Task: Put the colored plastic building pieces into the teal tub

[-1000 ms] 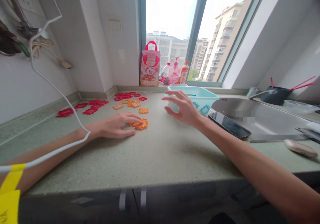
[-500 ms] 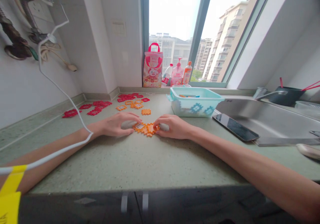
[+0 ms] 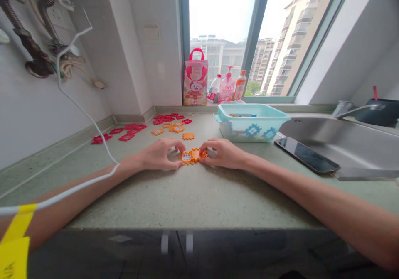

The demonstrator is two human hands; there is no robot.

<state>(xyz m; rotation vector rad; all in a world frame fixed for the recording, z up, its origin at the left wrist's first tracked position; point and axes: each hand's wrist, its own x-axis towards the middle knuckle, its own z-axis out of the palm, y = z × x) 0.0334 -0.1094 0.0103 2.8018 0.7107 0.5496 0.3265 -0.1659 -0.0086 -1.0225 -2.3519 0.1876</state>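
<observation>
- A speckled grey-green table (image 3: 193,200) runs beneath a bright kitchen window (image 3: 221,13).
- Near the middle of it, between the hands, lie a labelled orange piece (image 3: 187,158) and a plain orange piece (image 3: 195,154), toothed edges meeting; whether the teeth are locked cannot be told.
- The left hand (image 3: 159,154) pinches the labelled one at its left side, thumb in front, fingers behind.
- The right hand (image 3: 227,153) pinches the other at its right end, thumb and fingers curled around it and hiding part of it.
- The step in hand looks like fitting the two edge to edge.
- The next move seems to call for lining up teeth with gaps, then steady pressure from both sides; pushing while misaligned could make one ride over the other.
- Just beyond lies a single orange tile (image 3: 188,136), with an orange pile (image 3: 177,128) and red pieces (image 3: 132,130) farther back and left.
- To the right stands a light blue box (image 3: 258,122) with more pieces inside, then a phone (image 3: 307,155) beside the sink (image 3: 374,146).
- A white cable (image 3: 75,189) crosses above the left forearm.
</observation>
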